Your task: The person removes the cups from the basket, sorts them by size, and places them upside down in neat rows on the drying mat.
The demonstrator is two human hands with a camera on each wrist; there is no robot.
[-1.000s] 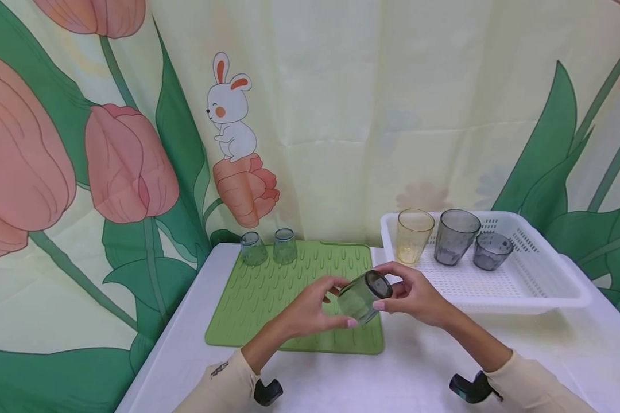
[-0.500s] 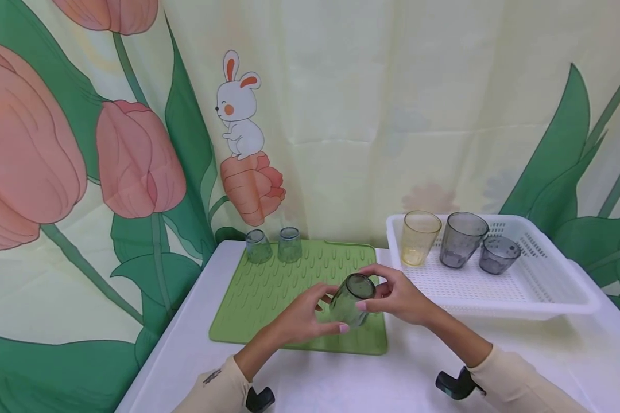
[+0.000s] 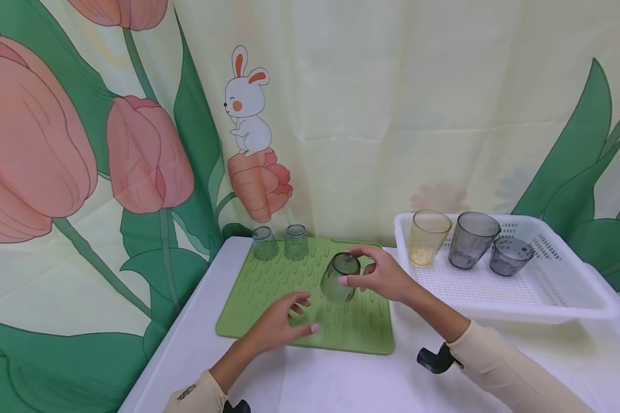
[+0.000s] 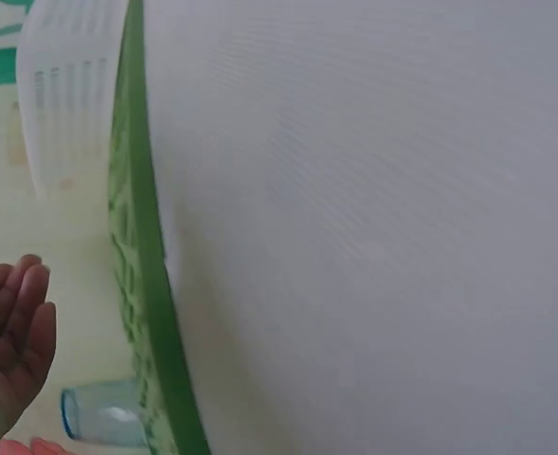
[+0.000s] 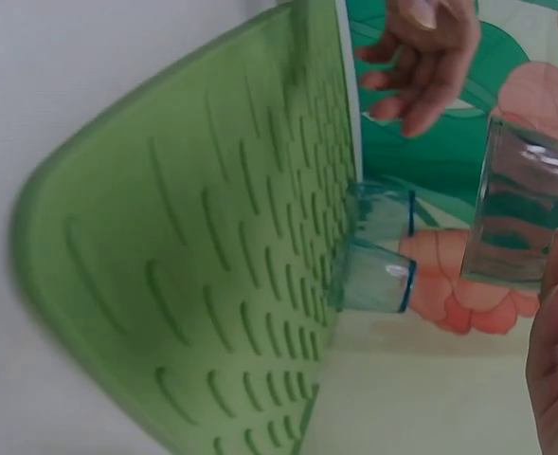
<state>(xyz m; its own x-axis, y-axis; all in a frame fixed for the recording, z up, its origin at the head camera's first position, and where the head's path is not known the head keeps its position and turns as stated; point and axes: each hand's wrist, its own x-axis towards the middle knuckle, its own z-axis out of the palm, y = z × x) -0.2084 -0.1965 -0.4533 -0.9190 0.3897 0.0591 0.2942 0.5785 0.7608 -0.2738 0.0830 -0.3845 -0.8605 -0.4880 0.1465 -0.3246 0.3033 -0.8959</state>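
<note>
My right hand (image 3: 379,276) pinches a greenish-grey drinking glass (image 3: 337,287) near its upper, dark-ringed end, thumb on the near side. The glass is tilted above the green drying mat (image 3: 268,315); part of it also shows in the right wrist view, apart from the mat. My left hand (image 3: 279,324) is off the glass, to its left and nearer me, fingers spread with nothing between them. Two small bluish glasses (image 3: 265,244) stand side by side at the mat's back left corner. The left wrist view catches only my left fingers and an edge of the held glass.
A white perforated basket (image 3: 558,298) stands right of the mat. In it are a yellow glass (image 3: 427,241), a tall grey glass (image 3: 471,244) and a short grey glass (image 3: 511,258). A printed curtain (image 3: 351,172) hangs behind the white table (image 3: 341,384).
My left hand has let go of the greenish-grey glass and drawn back left. My right hand has carried the glass leftward and further over the mat. The head view has turned slightly left.
</note>
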